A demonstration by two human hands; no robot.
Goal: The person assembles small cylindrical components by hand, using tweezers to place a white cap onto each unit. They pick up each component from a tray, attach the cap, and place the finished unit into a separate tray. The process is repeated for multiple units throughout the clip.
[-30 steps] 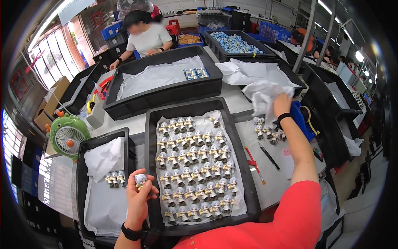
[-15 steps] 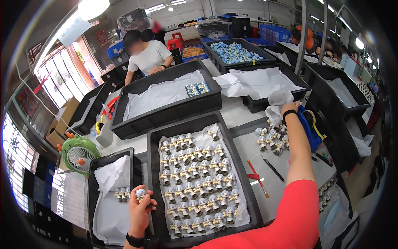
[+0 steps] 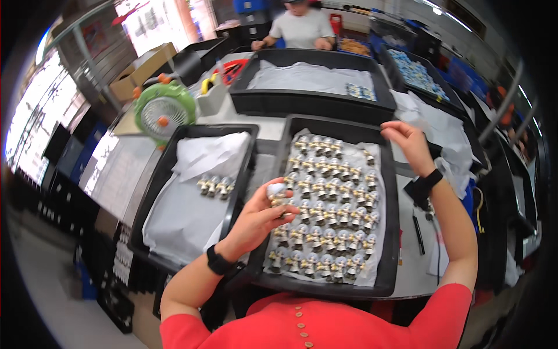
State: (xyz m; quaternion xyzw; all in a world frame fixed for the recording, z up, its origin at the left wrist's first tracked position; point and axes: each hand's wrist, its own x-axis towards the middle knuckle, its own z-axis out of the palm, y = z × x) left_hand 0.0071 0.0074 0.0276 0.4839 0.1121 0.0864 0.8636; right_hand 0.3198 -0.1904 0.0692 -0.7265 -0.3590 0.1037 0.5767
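Observation:
My left hand (image 3: 256,221) is closed around a small figurine (image 3: 276,191) with a pale blue-grey head, above the left side of the large black tray (image 3: 388,209). Rows of similar figurines (image 3: 329,238) stand on white paper inside that tray. My right hand (image 3: 410,145) hovers by the tray's far right corner, fingers stretched out toward the left, with nothing visible in them. Left of the large tray, a smaller black tray (image 3: 156,186) holds several figurines (image 3: 215,187) in a short row on white paper.
A green fan (image 3: 165,107) stands beyond the smaller tray. Farther back, another black tray (image 3: 302,104) has blue-and-white pieces (image 3: 361,92) on paper, and a person in white (image 3: 299,29) sits behind it. A black pen (image 3: 418,234) lies at the right.
My right hand has left the white cloth at the far right and come back toward the large tray. My left hand, still holding the figurine, has moved right, over that tray. The view has turned left.

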